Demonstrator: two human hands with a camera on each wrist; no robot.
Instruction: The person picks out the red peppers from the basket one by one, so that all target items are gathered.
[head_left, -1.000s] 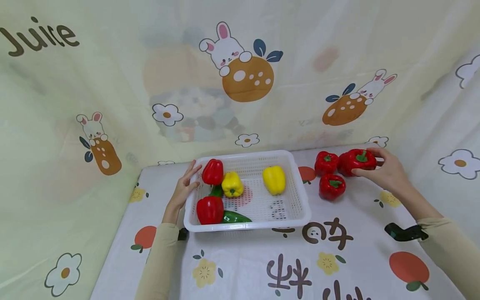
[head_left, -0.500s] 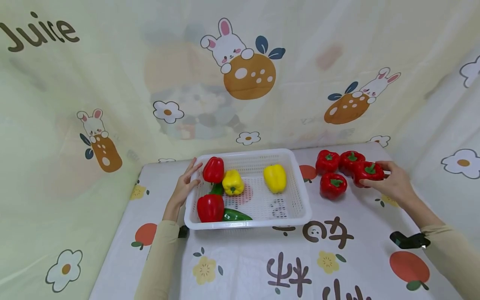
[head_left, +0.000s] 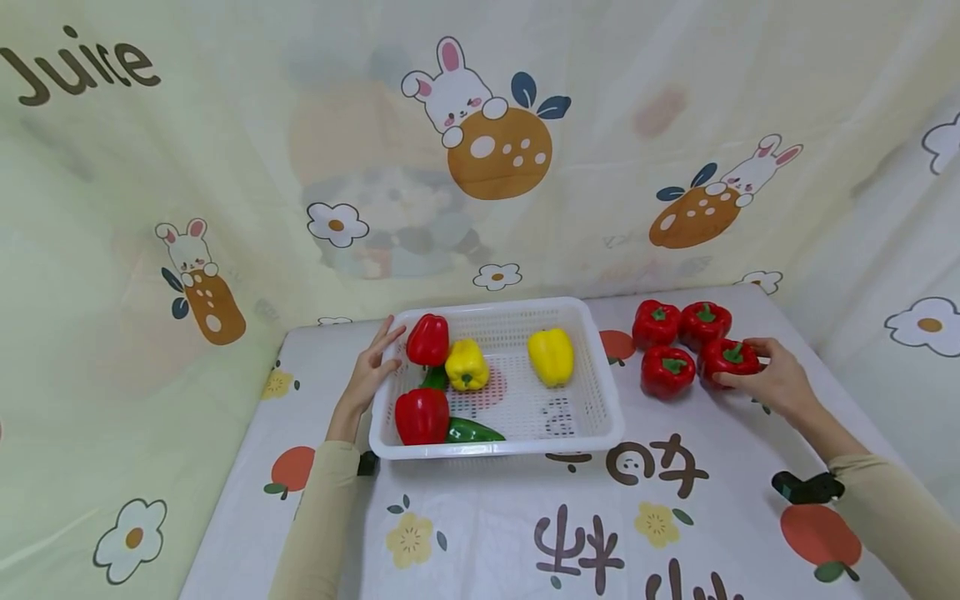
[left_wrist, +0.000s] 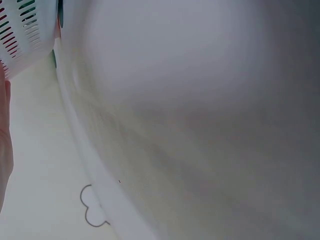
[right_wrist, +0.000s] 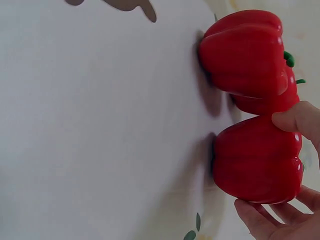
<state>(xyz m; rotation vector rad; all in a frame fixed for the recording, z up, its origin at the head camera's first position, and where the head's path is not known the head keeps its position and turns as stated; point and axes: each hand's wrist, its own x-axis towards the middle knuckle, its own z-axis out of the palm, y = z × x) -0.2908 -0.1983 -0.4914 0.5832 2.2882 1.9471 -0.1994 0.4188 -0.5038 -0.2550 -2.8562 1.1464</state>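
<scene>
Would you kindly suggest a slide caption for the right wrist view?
Right hand holding a red bell pepper beside other red peppers.

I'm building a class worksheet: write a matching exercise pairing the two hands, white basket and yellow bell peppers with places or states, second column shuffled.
1. Left hand
2. Right hand
3. White basket
4. Yellow bell peppers

A. inside the basket
B. holding a red bell pepper
C. on the printed tablecloth
D. touching the basket's left end

Pairs: 1-D, 2-B, 3-C, 4-A
</scene>
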